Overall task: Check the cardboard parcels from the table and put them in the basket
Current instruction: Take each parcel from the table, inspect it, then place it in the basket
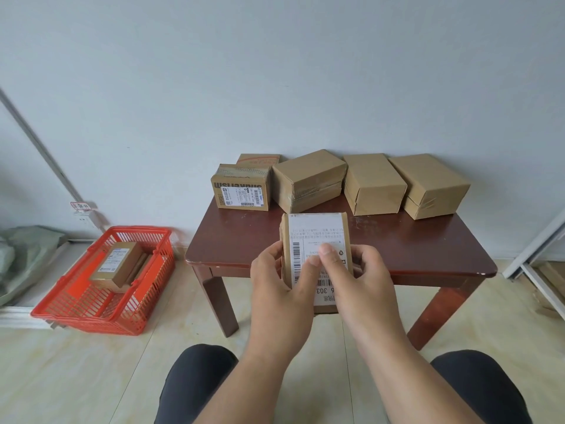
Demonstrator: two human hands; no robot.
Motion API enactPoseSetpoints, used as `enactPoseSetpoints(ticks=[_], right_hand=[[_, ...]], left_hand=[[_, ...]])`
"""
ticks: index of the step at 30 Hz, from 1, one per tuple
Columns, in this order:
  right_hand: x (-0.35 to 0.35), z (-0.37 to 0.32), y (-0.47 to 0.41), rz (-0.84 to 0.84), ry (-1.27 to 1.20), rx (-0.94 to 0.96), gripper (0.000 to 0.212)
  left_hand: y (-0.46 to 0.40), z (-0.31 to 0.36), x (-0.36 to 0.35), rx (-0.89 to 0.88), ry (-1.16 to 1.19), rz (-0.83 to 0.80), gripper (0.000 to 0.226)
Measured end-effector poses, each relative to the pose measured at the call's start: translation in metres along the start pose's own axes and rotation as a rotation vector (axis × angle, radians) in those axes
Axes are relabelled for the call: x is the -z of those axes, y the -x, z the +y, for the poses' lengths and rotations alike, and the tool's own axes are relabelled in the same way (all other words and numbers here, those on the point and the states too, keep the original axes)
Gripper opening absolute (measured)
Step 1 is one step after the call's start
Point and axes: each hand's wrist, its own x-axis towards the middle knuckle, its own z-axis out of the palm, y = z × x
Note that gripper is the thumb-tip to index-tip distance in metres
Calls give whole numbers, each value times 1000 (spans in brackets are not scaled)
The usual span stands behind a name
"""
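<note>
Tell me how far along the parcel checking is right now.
Done: one labelled parcel lies in the red basket, on something flat I can't identify. In hand: the left hand and right hand both hold a labelled parcel. Left: five parcels on the table.

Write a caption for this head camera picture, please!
Both hands hold a labelled parcel above the table.

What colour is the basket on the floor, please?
Red-orange plastic basket, clearest in the head view.
</note>
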Motion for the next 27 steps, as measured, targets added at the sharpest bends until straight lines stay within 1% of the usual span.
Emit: enactPoseSetpoints(ticks=[4, 7, 11, 14, 17, 23, 27], right_hand=[[-2, 1, 6, -34, 14, 34, 37], [-3, 3, 8, -28, 29, 48, 34], [-3, -1, 5, -4, 43, 43, 43], [-2, -4, 2, 17, 79, 39, 46], [-1, -4, 2, 10, 85, 40, 53], [-6, 5, 9, -33, 62, 114, 42], [-4, 8, 10, -28, 71, 127, 54]], left_hand=[[-6, 3, 4, 23, 44, 34, 46], [-8, 5, 5, -30, -20, 29, 48], [-1, 10, 5, -71, -94, 11, 51], [5, 11, 4, -61, -128, 13, 48], [8, 14, 5, -62, -130, 29, 58], [-1, 16, 8, 48, -26, 106, 33], [3, 21, 8, 55, 16, 120, 25]])
